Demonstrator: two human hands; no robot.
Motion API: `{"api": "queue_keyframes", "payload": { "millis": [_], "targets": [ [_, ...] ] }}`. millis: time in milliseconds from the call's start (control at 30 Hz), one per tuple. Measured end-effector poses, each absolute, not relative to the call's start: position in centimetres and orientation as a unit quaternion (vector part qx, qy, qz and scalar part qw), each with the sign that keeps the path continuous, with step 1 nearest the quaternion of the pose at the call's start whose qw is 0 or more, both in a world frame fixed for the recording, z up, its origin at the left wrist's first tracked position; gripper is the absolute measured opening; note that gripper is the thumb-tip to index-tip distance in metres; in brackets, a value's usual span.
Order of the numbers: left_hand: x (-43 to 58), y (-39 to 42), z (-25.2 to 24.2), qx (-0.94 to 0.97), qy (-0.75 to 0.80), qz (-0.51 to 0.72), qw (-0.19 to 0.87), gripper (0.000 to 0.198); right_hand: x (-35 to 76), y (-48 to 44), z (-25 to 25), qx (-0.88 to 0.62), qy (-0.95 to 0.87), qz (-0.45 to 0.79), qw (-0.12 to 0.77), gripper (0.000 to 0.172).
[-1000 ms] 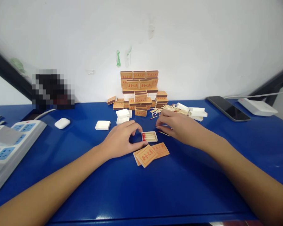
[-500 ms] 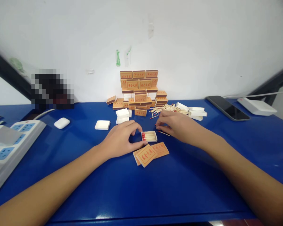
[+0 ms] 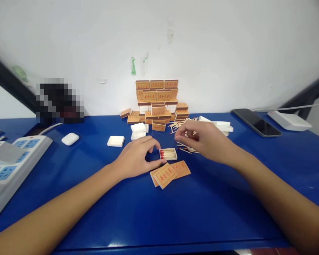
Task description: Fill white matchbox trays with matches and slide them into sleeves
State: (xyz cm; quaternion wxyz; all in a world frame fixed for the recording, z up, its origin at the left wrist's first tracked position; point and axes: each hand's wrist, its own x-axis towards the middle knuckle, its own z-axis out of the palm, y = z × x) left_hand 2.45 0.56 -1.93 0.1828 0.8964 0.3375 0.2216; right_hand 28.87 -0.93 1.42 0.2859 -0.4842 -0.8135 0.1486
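My left hand (image 3: 138, 157) rests on the table, its thumb and index finger gripping the left end of a small white matchbox tray (image 3: 176, 158). Inside lie several red-tipped matches (image 3: 168, 153). To the right, my right hand (image 3: 202, 139) is raised a little, thumb and index fingertips pinched together; what they hold, if anything, is too small to make out. Beneath and beside it are several loose matches (image 3: 185, 150), and a larger match pile (image 3: 179, 124) lies partly hidden behind it. Flat orange matchbox sleeves (image 3: 165, 175) overlap in front of the tray.
Matchboxes are stacked (image 3: 156, 95) against the wall. White trays (image 3: 138, 129) stand left of centre, a single one (image 3: 115, 141) farther left, others (image 3: 223, 124) at right. A phone (image 3: 256, 122), white device (image 3: 289, 120), earbud case (image 3: 70, 139) and power strip (image 3: 13, 166) lie outward.
My right hand has lifted and shifted slightly, uncovering more loose matches beneath it. My left hand and the tray stay in place.
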Motion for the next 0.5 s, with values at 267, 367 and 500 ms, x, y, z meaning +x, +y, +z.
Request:
{"api": "queue_keyframes", "payload": {
  "millis": [267, 367, 500],
  "targets": [
    [2.4, 0.5, -1.9, 0.895, 0.340, 0.224, 0.182, 0.032, 27.0, -2.0, 2.0, -0.468, -0.756, 0.329, 0.317, 0.025],
    [2.4, 0.5, -2.0, 0.895, 0.341, 0.226, 0.181, 0.033, 27.0, -1.8, 1.5, -0.471, -0.752, 0.342, 0.309, 0.022],
    [2.4, 0.6, -2.1, 0.895, 0.338, 0.230, 0.177, 0.033, 27.0, -1.6, 0.9, -0.483, -0.745, 0.347, 0.304, 0.020]
  ]
}}
